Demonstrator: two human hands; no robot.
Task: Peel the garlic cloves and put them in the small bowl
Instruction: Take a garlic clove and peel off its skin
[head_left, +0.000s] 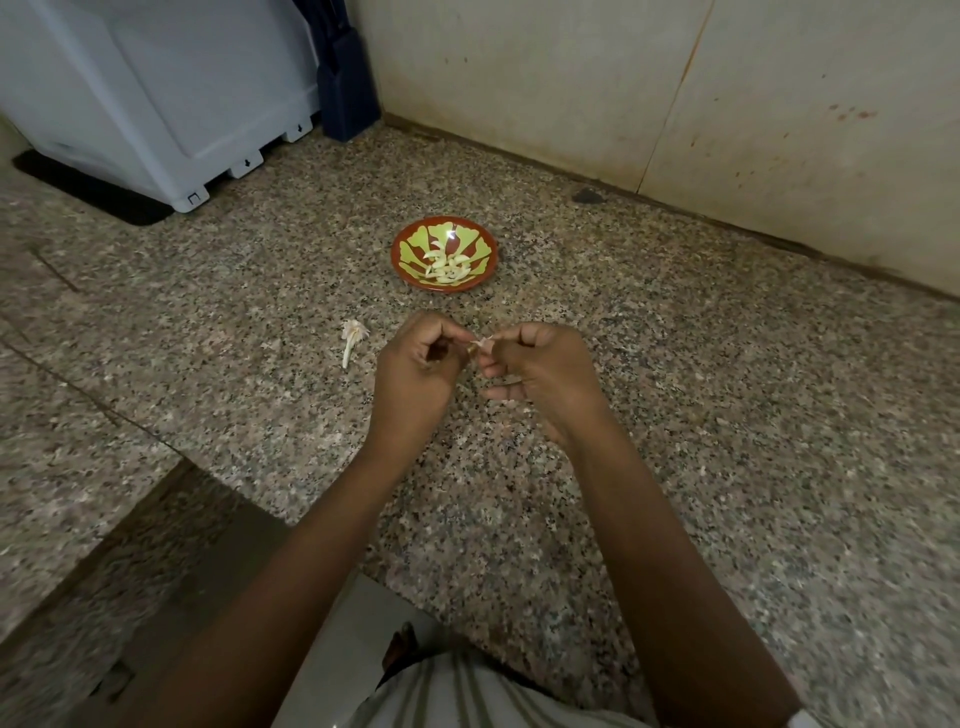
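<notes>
On the speckled granite countertop (701, 374), just in front of me, my two hands meet above the stone. My left hand (415, 366) has its fingers curled in tight, thumb and forefinger closed on one end of a garlic clove (479, 344). My right hand (543, 371) pinches the other end with its thumb and first fingers, while its lower fingers stick out loosely toward the left hand. The clove is a small pale sliver with a papery, pinkish-white bit of skin showing between my fingertips. Most of it is hidden by them, so I cannot tell how much skin is on it.

Beyond my hands, a little way off, sits the small bowl (413, 244). It is shallow and round, glossy, with a red-brown rim and light green leaf shapes fanning out from the middle. In its centre lie the peeled cloves (448, 266), smooth, curved and creamy white, piled together.

To the left of my left hand, lying flat on the stone, is a bare garlic stalk (351, 339), a thin pale stem with a frayed papery tuft at its far end.

At the back left stands a white plastic appliance (156, 98) on a black mat (88, 195), with a dark blue upright holder (347, 101) beside it against the stained, matt wall tiles (571, 78). Below, my striped cloth garment (467, 696) shows.
</notes>
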